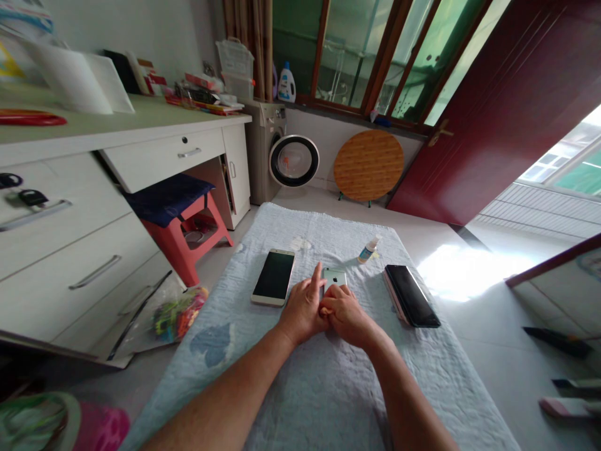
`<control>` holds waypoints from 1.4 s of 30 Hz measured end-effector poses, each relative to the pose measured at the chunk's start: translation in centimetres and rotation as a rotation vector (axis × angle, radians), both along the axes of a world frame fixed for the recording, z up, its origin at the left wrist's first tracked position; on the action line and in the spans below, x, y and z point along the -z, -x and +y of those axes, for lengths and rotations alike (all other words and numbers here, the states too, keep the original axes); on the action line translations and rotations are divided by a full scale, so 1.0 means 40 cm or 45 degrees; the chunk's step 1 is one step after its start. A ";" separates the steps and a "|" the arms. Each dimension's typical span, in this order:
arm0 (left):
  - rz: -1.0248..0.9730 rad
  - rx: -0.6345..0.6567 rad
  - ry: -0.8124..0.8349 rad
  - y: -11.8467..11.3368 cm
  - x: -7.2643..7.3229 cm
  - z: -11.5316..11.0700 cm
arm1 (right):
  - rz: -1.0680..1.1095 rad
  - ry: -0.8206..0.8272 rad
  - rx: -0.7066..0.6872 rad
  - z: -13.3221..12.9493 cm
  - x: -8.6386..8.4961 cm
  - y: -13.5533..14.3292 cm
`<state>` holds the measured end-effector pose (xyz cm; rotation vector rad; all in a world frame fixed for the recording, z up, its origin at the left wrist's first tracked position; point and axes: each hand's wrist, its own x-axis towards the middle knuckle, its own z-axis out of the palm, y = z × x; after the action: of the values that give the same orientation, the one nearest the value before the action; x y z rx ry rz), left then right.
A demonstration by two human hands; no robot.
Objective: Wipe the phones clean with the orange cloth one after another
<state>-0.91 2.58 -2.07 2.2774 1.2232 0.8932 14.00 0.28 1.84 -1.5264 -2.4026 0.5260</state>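
Observation:
A silver smartphone (335, 276) shows its back, with a dark apple logo and the camera at its upper left corner. My left hand (304, 308) grips its left side, index finger pointing up along the edge. Curled fingers of my right hand (346, 315) press over the lower part of the phone and meet the left hand there; whatever they may pinch is hidden. To the left lies a larger white-framed smartphone (274, 277), dark screen up. On the right rests a black-screened phone (413, 296) on top of a pinkish case or phone. A small spray bottle (369, 249) stands behind.
A light blue quilted cloth (225, 394) covers the table. Left are a white desk (154, 150) and a red stool (197, 244) with a dark blue top. Farther back stand a washing machine (267, 150) with its door ajar, a round wooden board (369, 164) and a red door (488, 106).

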 end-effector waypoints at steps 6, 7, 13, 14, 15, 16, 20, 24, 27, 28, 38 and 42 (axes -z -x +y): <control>-0.011 0.031 0.035 0.004 -0.004 0.000 | 0.045 -0.241 0.190 0.023 0.033 0.004; -0.018 0.038 0.037 0.005 -0.005 0.000 | 0.048 -0.278 0.227 0.029 0.036 0.004; -0.046 0.041 0.030 0.006 -0.009 -0.003 | 0.172 -0.308 0.276 0.040 0.030 -0.006; -0.038 0.032 0.028 0.006 -0.009 -0.003 | 0.184 -0.264 0.238 0.036 0.024 -0.009; -0.030 0.023 0.026 0.005 -0.008 -0.004 | 0.190 -0.211 0.192 0.030 0.017 -0.014; -0.025 0.013 0.023 0.004 -0.006 -0.004 | 0.192 -0.154 0.147 0.024 0.009 -0.019; -0.017 -0.003 0.002 0.000 0.004 -0.001 | 0.184 0.035 0.035 0.003 -0.022 -0.043; -0.013 -0.010 -0.013 -0.001 0.011 0.001 | 0.184 0.060 0.079 0.003 -0.023 -0.057; -0.003 0.003 0.001 0.001 0.009 0.000 | 0.212 -0.036 0.229 0.018 0.001 -0.058; 0.000 0.013 0.009 0.002 0.007 0.000 | 0.228 -0.075 0.285 0.024 0.012 -0.058; 0.016 0.050 0.028 0.005 0.004 0.001 | 0.234 -0.272 0.472 0.047 0.036 -0.054; 0.005 0.032 0.001 0.004 0.007 0.002 | 0.318 -0.256 0.179 0.027 0.014 -0.036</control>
<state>-1.07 2.64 -2.34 2.2903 1.1938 0.8794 15.44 1.38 1.29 -1.4364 -2.0750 0.4050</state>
